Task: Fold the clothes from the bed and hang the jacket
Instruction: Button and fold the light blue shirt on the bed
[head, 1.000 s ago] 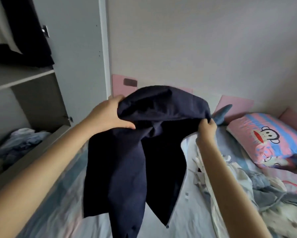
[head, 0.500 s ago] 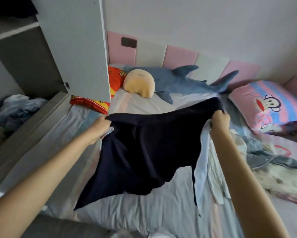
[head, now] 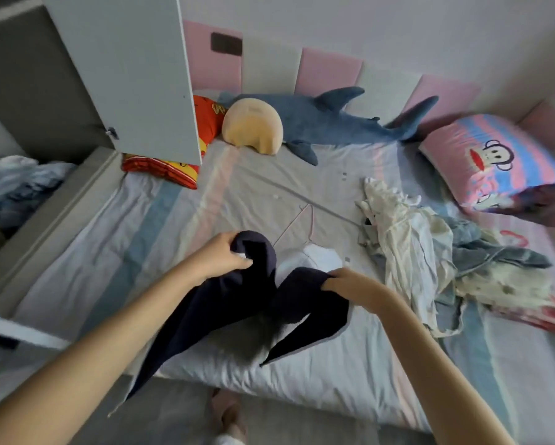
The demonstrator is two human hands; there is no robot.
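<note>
Navy garment (head: 237, 303), blue shark (head: 327, 120), pink-and-blue striped monkey pillow (head: 491, 162), pastel-striped sheet (head: 160, 226).

Striped bed (head: 141, 236) with clothes heap (head: 414, 252), shark (head: 327, 120)

Soft, dim indoor light, cool in tone, wide-angle view.
Shadows are soft: a faint grey patch lies on the bed (head: 333, 374) under the dark garment (head: 224, 303), whose folds are lost in blackness. The headboard (head: 327, 72) bows with lens distortion; the frame's edges and the cartoon pillow (head: 481, 162) are smeared.
</note>
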